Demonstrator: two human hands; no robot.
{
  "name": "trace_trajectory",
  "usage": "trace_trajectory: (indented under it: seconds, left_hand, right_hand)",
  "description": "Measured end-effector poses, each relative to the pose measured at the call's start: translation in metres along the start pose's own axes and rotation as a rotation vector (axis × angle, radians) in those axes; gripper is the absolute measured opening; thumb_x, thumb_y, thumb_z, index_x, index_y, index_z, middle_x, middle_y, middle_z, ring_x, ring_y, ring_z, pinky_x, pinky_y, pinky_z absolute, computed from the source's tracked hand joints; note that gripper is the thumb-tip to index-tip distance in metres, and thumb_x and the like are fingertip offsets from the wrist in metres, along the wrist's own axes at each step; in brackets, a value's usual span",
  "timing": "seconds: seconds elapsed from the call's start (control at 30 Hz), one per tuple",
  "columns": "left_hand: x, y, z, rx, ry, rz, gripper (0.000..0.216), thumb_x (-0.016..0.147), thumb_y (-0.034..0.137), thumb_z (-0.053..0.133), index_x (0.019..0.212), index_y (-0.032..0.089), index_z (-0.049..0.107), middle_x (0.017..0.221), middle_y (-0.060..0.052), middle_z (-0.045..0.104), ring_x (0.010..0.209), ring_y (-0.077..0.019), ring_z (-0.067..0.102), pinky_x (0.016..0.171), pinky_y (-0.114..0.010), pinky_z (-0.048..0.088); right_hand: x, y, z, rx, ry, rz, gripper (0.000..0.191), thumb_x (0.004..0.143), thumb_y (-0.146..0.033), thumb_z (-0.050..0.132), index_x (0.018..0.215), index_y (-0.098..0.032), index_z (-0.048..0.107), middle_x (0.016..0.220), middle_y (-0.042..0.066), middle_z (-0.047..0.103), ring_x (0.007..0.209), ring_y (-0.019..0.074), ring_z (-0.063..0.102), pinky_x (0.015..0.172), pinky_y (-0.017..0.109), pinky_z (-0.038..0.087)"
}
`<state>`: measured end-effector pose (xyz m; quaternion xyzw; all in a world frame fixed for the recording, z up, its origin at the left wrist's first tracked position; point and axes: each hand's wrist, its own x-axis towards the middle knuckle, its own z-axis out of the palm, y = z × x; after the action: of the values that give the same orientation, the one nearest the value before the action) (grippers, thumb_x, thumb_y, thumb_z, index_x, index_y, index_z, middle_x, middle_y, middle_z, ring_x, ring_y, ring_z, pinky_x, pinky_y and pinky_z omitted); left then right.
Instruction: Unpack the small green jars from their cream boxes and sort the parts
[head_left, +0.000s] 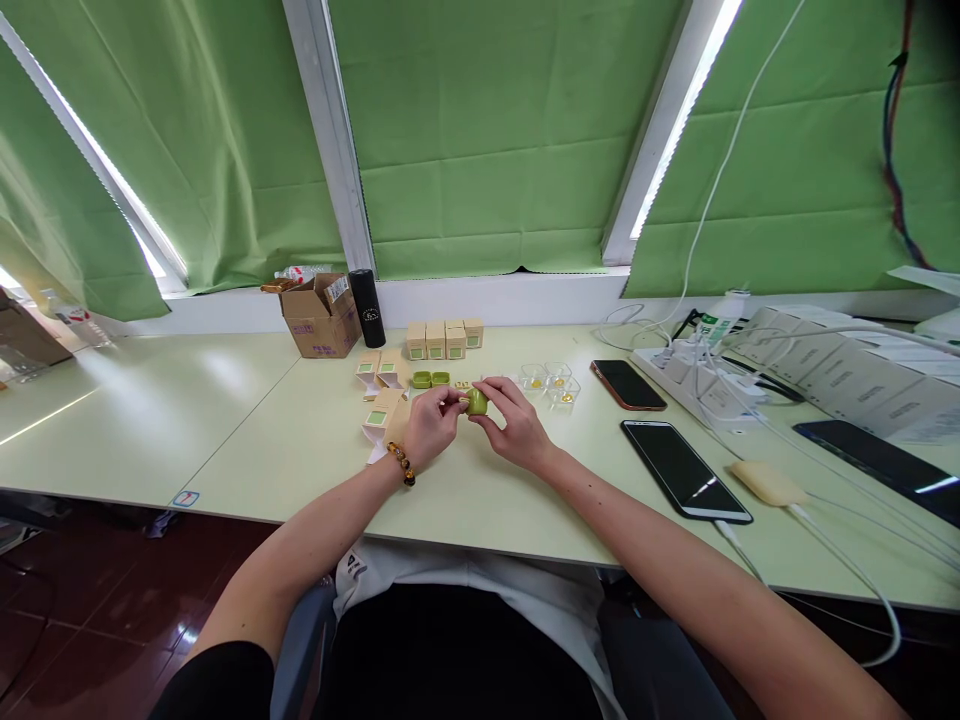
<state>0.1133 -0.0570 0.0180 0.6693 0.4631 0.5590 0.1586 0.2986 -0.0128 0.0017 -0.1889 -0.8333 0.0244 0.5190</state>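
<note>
Both my hands meet over the pale green table [247, 420] just in front of me. My right hand [514, 425] is closed around a small green case [477, 402]. My left hand [429, 425], with a beaded bracelet on its wrist, pinches something small at the case's left side; I cannot make out what. Two more green cases [430, 379] lie just behind. Small beige boxes [444, 339] stand in a row farther back, and a few open beige boxes [384, 385] lie to the left of my hands.
Clear little cups [549, 382] with yellow bits sit right of my hands. Two phones [628, 385] [684, 469] lie to the right, beside a power strip [694, 380] with white cables. A cardboard box [321, 315] and a black bottle [367, 307] stand by the window.
</note>
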Motion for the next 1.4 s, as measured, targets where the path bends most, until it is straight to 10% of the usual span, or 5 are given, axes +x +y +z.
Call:
trace_trajectory:
  seconds: [0.23,0.57,1.0,1.4]
  left_hand:
    - [0.002,0.003,0.0,-0.059,-0.036,-0.071,0.006,0.088,0.023,0.07,0.088,0.018,0.073,0.088,-0.005,0.077,0.075,-0.0161,0.068,0.068,-0.03,0.057]
    - [0.006,0.006,-0.008,-0.151,-0.162,-0.043,0.054,0.089,0.028,0.076,0.141,0.021,0.062,0.129,-0.013,0.072,0.122,-0.0252,0.065,0.095,-0.038,0.058]
    - [0.008,-0.01,0.0,-0.367,-0.174,-0.107,0.049,0.078,0.016,0.082,0.124,0.017,0.068,0.13,-0.014,0.069,0.119,-0.0264,0.068,0.11,-0.049,0.056]
    - [0.001,0.002,-0.002,-0.082,-0.068,0.211,0.047,0.082,0.0,0.069,0.123,0.023,0.066,0.123,-0.009,0.071,0.118,-0.0232,0.067,0.106,-0.046,0.058]
  right_hand:
    - [0.001,0.001,-0.001,0.034,0.011,-0.004,0.047,0.1,-0.026,0.063,0.146,-0.024,0.055,0.124,0.016,0.061,0.115,0.031,0.065,0.096,0.052,0.063]
    - [0.005,0.001,-0.009,0.079,-0.039,0.015,0.054,0.097,-0.015,0.055,0.149,-0.029,0.047,0.132,0.015,0.066,0.119,0.0318,0.067,0.095,0.054,0.064]
    - [0.01,-0.006,-0.014,-0.025,0.072,-0.098,0.05,0.1,-0.01,0.047,0.147,-0.026,0.052,0.132,0.016,0.064,0.126,0.0309,0.064,0.102,0.054,0.06]
    - [0.013,-0.017,-0.01,-0.296,0.178,-0.1,0.021,0.095,-0.013,0.065,0.104,-0.025,0.079,0.103,0.011,0.067,0.105,0.0275,0.057,0.08,0.04,0.056]
